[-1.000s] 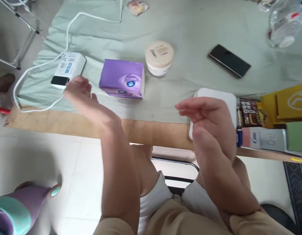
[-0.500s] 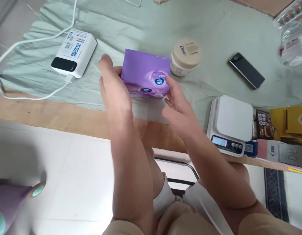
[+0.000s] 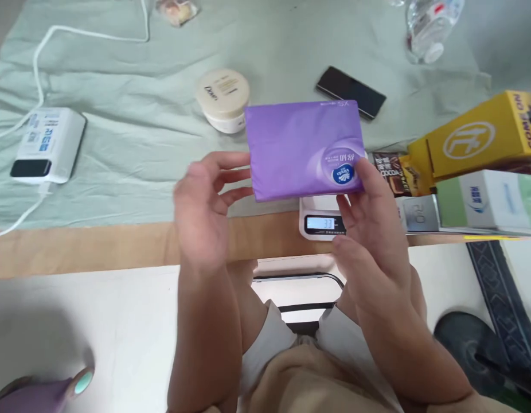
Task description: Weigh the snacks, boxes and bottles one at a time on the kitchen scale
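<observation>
So the purple tissue pack [image 3: 297, 149] is sitting right between the two hands, label side up. Left hand [image 3: 200, 215] is on its left end, fingers stretched out to the edge. Right hand [image 3: 373, 229] has the near right corner, fingers up against it and the thumb sticking out clear on the near side. So the hands are apart from each other, both clamped on the pack from opposite ends.

Under the pack there's a white scale [image 3: 321, 203], near side poking out with its display lit. Can't tell if the pack is touching it. Cream-lidded jar [image 3: 223, 100] is just past the far left corner, black phone [image 3: 351, 92] past the far right one. Yellow box [image 3: 467, 137] is off to the right.
</observation>
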`<action>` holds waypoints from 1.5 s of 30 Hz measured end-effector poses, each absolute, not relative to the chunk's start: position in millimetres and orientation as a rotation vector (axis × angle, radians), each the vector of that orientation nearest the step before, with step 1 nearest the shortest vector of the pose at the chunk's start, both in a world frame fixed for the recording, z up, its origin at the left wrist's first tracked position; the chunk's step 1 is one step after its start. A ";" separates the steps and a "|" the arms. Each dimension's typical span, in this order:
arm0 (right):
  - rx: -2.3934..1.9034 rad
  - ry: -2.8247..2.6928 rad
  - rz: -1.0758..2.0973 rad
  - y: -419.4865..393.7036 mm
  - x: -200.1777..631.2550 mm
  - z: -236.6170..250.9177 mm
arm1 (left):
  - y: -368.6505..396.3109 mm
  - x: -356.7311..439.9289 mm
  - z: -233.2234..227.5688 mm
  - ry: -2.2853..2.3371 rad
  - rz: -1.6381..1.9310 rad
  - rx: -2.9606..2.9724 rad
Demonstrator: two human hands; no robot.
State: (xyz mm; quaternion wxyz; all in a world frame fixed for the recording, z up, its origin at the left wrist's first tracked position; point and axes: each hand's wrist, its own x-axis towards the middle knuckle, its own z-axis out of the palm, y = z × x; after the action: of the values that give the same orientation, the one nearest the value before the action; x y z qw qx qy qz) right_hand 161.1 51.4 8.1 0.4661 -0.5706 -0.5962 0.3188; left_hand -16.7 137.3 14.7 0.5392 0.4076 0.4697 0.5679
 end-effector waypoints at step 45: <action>-0.895 -1.408 0.808 29.2 191.0 -35.1 | 162.3 45.0 -21.4 1.078 1.579 1.349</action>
State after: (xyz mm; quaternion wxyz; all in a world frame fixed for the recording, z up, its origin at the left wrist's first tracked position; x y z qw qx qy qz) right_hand 191.0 29.2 -35.1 0.6002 -0.3863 -0.6075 0.3486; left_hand 45.0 162.3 -21.4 0.3901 0.5308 0.4240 0.6215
